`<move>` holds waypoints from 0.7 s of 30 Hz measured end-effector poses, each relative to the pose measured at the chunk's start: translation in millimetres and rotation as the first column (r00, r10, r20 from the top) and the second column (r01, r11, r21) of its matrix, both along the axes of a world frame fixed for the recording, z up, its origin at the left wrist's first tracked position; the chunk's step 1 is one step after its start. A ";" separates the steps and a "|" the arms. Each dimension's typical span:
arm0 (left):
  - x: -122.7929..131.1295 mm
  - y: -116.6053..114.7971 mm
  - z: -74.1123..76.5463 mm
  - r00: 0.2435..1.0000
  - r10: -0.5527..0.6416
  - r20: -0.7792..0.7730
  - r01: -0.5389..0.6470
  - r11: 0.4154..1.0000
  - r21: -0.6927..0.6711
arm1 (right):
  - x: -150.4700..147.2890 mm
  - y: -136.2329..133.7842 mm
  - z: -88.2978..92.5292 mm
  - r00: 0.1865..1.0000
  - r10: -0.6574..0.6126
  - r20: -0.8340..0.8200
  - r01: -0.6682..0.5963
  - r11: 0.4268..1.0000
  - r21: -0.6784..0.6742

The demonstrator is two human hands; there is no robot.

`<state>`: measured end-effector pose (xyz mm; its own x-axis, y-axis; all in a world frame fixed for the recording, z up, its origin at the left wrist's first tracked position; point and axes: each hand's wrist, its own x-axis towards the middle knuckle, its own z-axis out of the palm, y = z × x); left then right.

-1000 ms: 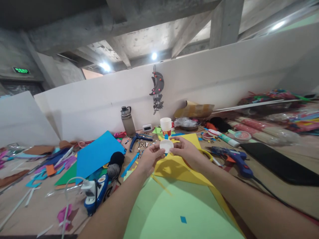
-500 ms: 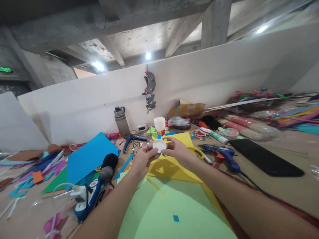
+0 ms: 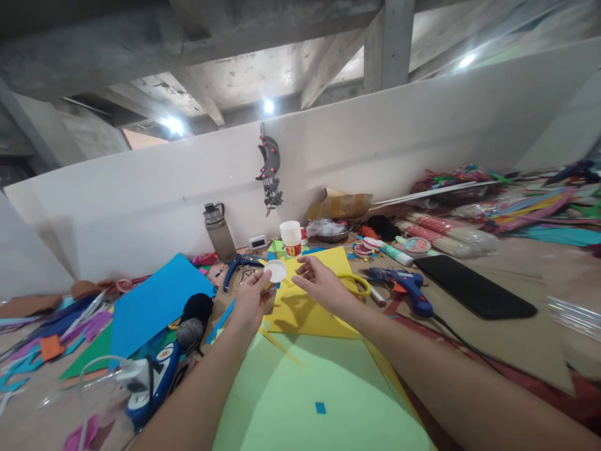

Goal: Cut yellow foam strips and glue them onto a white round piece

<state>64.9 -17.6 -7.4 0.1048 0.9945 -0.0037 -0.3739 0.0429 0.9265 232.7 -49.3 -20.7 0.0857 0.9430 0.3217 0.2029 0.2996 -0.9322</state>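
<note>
My left hand (image 3: 252, 297) pinches a small white round piece (image 3: 276, 271) with a raised rim, like the bottom of a paper cup. A bit of blue shows just under its lower edge. My right hand (image 3: 320, 283) is apart from it on the right, fingers spread and holding nothing. Below both hands lies yellow paper (image 3: 300, 313), overlapping a pale green sheet (image 3: 300, 382) with a small blue paper square (image 3: 320, 408) on it. White and red paper cups (image 3: 290, 237) stand just beyond my hands. Yellow-handled scissors (image 3: 359, 285) lie beside my right hand, partly hidden.
On the right are a blue glue gun (image 3: 413, 291) with its cord and a black slab (image 3: 474, 286). To the left are blue card (image 3: 159, 307), yarn balls (image 3: 196, 310) and a power strip (image 3: 157, 382). A bottle (image 3: 219, 235) stands by the white partition (image 3: 188, 169).
My right hand has let go of the white round piece and drawn apart from it. The piece stays in my left hand. The whole view has shifted slightly.
</note>
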 end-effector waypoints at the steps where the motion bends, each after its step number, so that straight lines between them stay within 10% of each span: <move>1: -1.9 2.5 -0.1 1.000 0.025 0.009 -0.025 1.000 0.001 | 0.1 -2.4 0.9 0.989 -0.030 0.142 0.022 0.998 0.053; 5: -9.4 11.7 -1.3 0.995 0.090 0.042 -0.090 0.996 0.005 | 2.2 -11.1 7.9 0.801 -0.134 0.583 0.022 0.980 0.196; 21: -17.5 17.5 0.3 0.987 0.146 0.061 -0.148 0.988 0.033 | -10.5 -30.1 15.2 0.351 0.124 0.928 0.033 0.989 -0.145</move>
<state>47.4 -0.1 -7.1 -0.0432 0.9985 0.0351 -0.4274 -0.0502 0.9027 222.1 -79.4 -5.5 -0.2393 0.9695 0.0533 0.9536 0.2450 -0.1752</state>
